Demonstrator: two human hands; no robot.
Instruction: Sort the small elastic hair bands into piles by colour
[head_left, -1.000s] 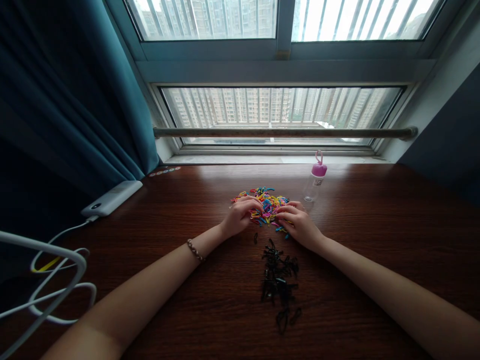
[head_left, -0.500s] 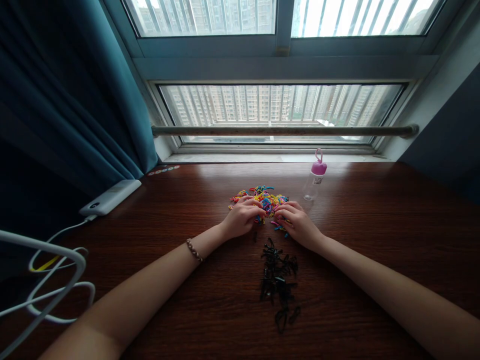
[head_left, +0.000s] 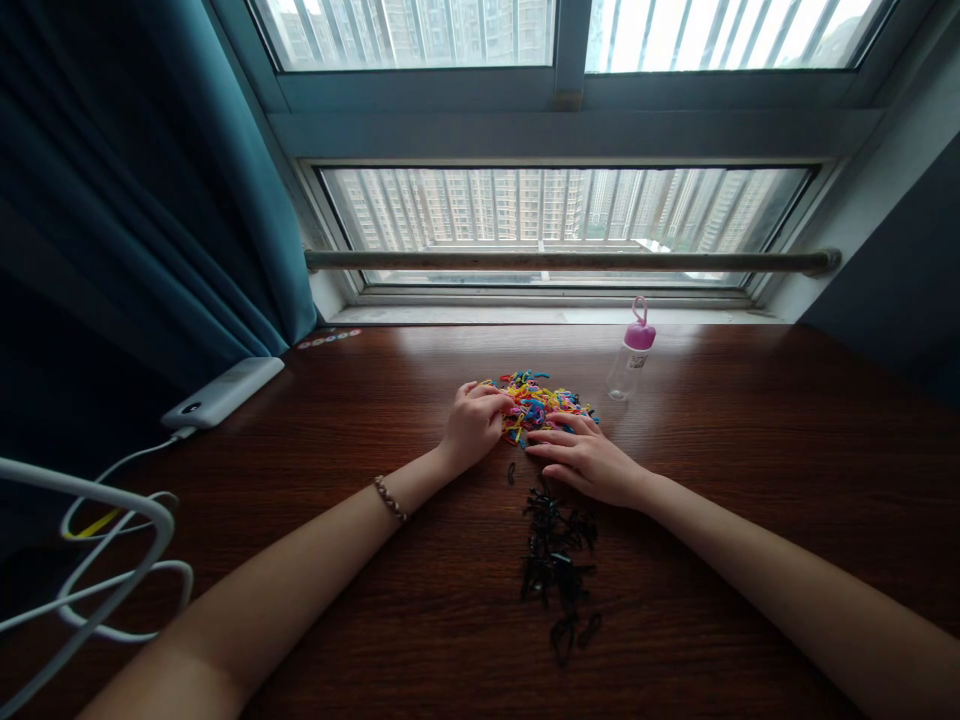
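Many small colourful bands lie in a pile [head_left: 532, 403] on the brown wooden table [head_left: 360, 400]. At the pile's left edge rests my left hand [head_left: 474, 425], fingers curved against the bands; its fingers look apart and no band shows held. My right hand [head_left: 585, 460] lies open at the near right edge, fingers spread and touching some bands. Nearer to me is a heap of black bands [head_left: 557, 555], partly just below my right hand. A single black band [head_left: 511, 473] sits apart, between my left hand and that heap.
A clear bottle with a pink lid [head_left: 628, 362] stands behind my right hand. A white device [head_left: 223, 392] lies at the left by the curtain [head_left: 150, 180], with white cables [head_left: 161, 525] looping nearer. A metal rail [head_left: 570, 262] crosses the window.
My right hand has spread its fingers and shifted slightly nearer to me. My left hand has moved slightly left, its fingers at the pile's left edge. The lone black band is now clearer.
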